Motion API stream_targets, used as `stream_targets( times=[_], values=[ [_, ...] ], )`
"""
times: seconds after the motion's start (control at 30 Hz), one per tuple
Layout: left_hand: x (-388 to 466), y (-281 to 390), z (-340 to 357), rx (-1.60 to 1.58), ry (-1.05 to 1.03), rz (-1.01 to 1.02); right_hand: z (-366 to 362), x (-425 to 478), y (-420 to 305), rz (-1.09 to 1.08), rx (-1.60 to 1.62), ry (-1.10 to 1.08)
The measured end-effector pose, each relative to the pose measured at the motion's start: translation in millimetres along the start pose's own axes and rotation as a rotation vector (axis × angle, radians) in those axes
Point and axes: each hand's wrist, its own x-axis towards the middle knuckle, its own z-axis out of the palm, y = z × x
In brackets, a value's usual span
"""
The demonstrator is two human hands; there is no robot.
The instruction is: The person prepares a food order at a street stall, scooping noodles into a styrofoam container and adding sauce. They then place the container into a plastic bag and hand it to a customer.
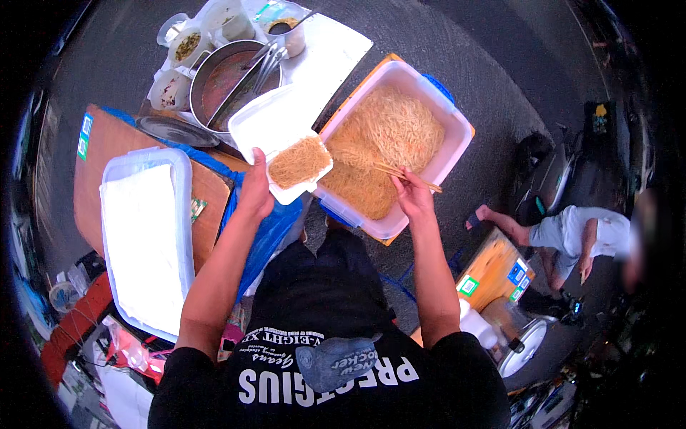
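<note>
My left hand (257, 190) holds a white foam takeaway box (262, 120) with its lid folded back. Thin brown noodles (300, 162) fill the box's near half. Between the fingers of my right hand (415, 195) is a pair of wooden chopsticks (434, 186), their tips over the noodles in a large plastic tub (456, 137). That tub holds a mound of pale thick noodles (410, 123) towards the far side and fine brown vermicelli (359, 187) towards me. The box hangs at the tub's left rim.
Up left, a divided steel pot (194, 102) of sauces with tongs (268, 61) stands among plastic condiment tubs (185, 45) on a white table (337, 48). A lidded plastic container (187, 214) sits on a wooden board (88, 187) at left. A person (579, 236) is at right, beyond a wooden board (493, 263).
</note>
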Motion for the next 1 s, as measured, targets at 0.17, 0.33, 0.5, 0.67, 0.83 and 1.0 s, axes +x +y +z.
stream_targets(
  times=[0.17, 0.33, 0.5, 0.67, 0.83, 1.0],
  values=[
    [20.0, -26.7, 7.0, -0.075, -0.084, -0.057, 58.7, -64.7, -28.9, -0.188, -0.218, -0.084],
    [43.2, -65.7, 16.6, -0.208, -0.165, -0.135, 113.4, -127.1, 5.2, -0.645, -1.122, -0.108],
    [56.5, -88.2, 24.8, -0.272, -0.138, -0.194, 131.4, -141.4, 49.0, -1.063, -1.656, -0.524],
    [57.4, -81.9, 17.5, -0.329, -0.182, -0.270, 146.5, -160.8, 15.3, -1.077, -1.550, -0.423],
    [54.4, -64.0, 12.5, -0.275, -0.245, -0.156, 103.5, -95.2, -16.0, -0.787, -1.047, 0.058],
    [38.4, -31.7, 22.2, -0.137, -0.149, -0.100, 5.1, 37.9, 40.0, -0.298, -0.948, 0.155]
  ],
)
